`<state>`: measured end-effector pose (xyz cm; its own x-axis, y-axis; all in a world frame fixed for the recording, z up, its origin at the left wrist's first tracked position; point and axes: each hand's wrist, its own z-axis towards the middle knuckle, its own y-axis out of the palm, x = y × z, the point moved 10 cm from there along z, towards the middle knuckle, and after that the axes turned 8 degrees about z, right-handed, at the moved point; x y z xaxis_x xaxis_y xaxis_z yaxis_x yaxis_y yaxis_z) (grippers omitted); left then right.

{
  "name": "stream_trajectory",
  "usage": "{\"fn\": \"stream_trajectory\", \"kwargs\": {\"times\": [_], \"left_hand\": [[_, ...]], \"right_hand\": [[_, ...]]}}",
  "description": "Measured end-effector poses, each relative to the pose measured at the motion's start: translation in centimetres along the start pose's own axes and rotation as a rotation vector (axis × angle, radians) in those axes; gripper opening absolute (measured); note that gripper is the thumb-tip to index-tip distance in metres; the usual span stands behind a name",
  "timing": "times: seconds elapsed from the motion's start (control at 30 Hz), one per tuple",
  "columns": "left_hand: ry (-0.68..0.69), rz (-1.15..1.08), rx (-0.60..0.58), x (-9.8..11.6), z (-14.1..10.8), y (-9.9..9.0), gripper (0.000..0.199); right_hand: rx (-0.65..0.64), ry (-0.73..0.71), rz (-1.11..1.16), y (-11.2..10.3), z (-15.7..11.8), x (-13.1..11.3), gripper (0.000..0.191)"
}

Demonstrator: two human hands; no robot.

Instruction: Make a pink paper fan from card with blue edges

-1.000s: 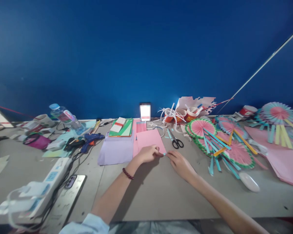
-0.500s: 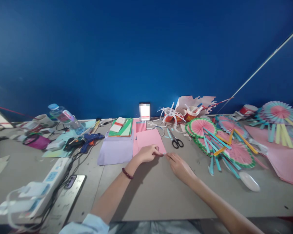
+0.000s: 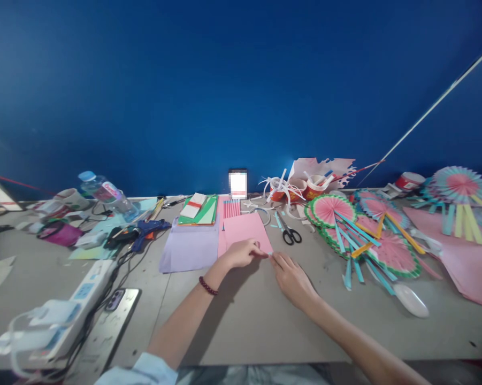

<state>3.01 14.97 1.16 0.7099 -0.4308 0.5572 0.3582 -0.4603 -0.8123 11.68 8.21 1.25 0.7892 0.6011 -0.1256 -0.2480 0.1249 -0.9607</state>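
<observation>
Over the near right corner of a pink sheet of paper [image 3: 251, 227], both hands meet fingertip to fingertip. Between them shows a tiny pale-blue piece [image 3: 270, 254], mostly covered by the fingers. My left hand [image 3: 244, 253], with a dark red bead bracelet [image 3: 207, 286] on its wrist, is closed in a pinch on the piece, its knuckles above the paper's near edge. My right hand [image 3: 292, 275] comes in from the right, fingers pressed together at the same piece. Beyond it lie black-handled scissors [image 3: 291, 236] and small blue paper strips [image 3: 278, 219].
Right of the hands are pleated paper fans [image 3: 331, 210] and a white oval object [image 3: 411, 300]. Left are purple sheets [image 3: 189, 248], a blue glue gun [image 3: 148, 231], a phone [image 3: 122, 315] and a power strip [image 3: 82, 299]. Cups [image 3: 316, 187] stand against the blue wall [image 3: 241, 91].
My right hand has shifted slightly left and turned a little, with its fingertips closer to the left ones. My left hand stays nearly in place.
</observation>
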Motion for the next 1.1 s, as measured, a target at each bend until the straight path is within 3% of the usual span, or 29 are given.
{"fn": "stream_trajectory", "kwargs": {"times": [0.13,0.33,0.77,1.1], "left_hand": [[-0.004,-0.032,0.092,0.0,-0.5,-0.6,0.025],[-0.137,-0.101,0.215,-1.5,-1.6,-0.8,0.015],[-0.185,-0.196,0.232,-3.1,-1.3,-0.7,0.011],[-0.175,-0.242,0.227,-3.3,-1.3,-0.3,0.010]], "right_hand": [[-0.005,0.006,0.027,0.1,0.0,0.1,0.046],[-0.037,0.039,0.103,-0.2,0.2,0.6,0.047],[-0.007,0.060,0.273,-0.4,0.3,1.3,0.049],[-0.034,-0.029,0.042,-0.3,0.6,-0.2,0.044]]}}
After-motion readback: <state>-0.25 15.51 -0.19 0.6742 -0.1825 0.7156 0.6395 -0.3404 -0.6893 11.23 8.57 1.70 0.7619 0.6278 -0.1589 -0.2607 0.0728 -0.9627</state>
